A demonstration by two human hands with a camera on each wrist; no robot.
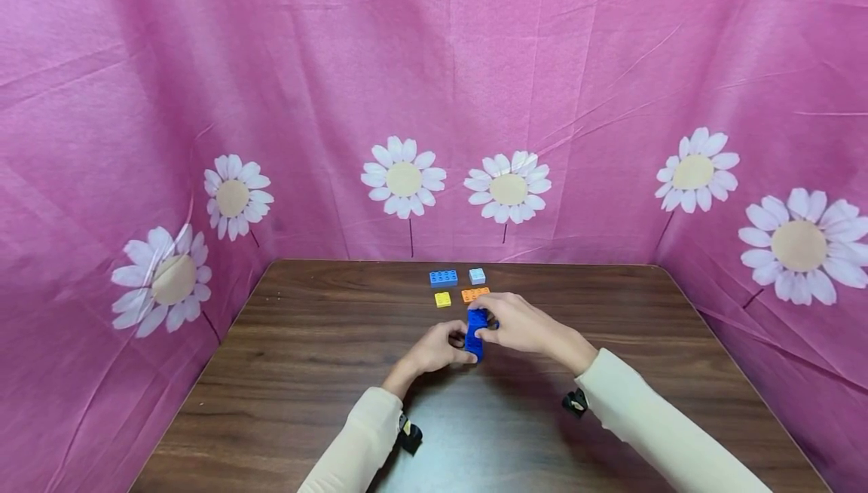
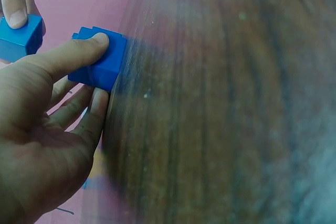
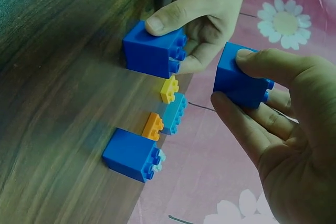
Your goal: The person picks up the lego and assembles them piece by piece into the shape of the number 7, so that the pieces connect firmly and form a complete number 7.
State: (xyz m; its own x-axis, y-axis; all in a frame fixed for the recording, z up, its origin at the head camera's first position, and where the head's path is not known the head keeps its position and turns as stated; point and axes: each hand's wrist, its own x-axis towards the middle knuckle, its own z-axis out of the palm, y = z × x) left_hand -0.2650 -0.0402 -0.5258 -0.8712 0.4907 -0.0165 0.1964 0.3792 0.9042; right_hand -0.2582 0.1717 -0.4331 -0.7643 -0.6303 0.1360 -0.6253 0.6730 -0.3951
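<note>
My left hand (image 1: 434, 347) pinches a dark blue toy brick (image 2: 97, 64) between thumb and fingers, low at the table surface. A second dark blue brick (image 3: 239, 80) is gripped by my right hand (image 1: 525, 323), thumb on one face and fingertips on the opposite side. This brick is apart from the left hand's one in both wrist views, and raised off the table. A third dark blue brick (image 3: 128, 156) stands on the table, studs up; in the head view the right hand mostly covers it.
Farther back on the wooden table (image 1: 305, 372) lie a lighter blue brick (image 1: 444, 277), a pale blue brick (image 1: 478, 276), a yellow brick (image 1: 443, 299) and an orange brick (image 1: 475, 295). Pink cloth (image 1: 325, 63) with daisies encloses the back and sides.
</note>
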